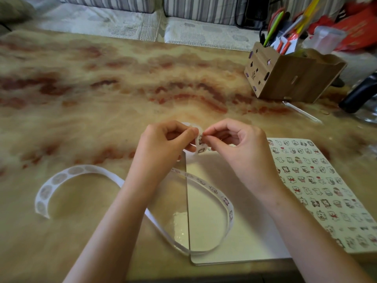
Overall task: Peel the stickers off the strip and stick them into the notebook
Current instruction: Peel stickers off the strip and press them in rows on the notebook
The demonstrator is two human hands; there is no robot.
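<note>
Forearms (114,221): nearest, entering from 6 o'clock and held above the strip and notebook. If an elbow dropped, it would likely snag the loop beneath.
Notebook (244,231): lies open at 5 o'clock on the surface (102,88). The near page is bare, and the page toward 3 o'clock is crowded with rows of small stickers.
Strip (225,201): one long slack loop. It runs from a free end at 8 o'clock, under the left forearm, across the bare page and up to the hands at centre. Grey rounds show along the free end; I cannot tell whether those are peeled spots or the strip's back.
Loop risk: the slack rests on the very page still open for sticking, so a freed sticker could land on the strip instead, or a tug could sweep the loop over the page.
Left hand (167,137): fingers (179,132) curled, with thumb and forefinger pinching the raised stretch of strip.
Right hand (230,137): thumb and forefinger tips closed narrow on the edge of a sticker (201,139) on that raised stretch.
Peel risk: a fast or sideways pull may tear the sticker or lift the backing with it. Once freed, it may curl onto a fingertip.
Pen box (291,76): at 2 o'clock, well apart, so unlikely to be in the way.
</note>
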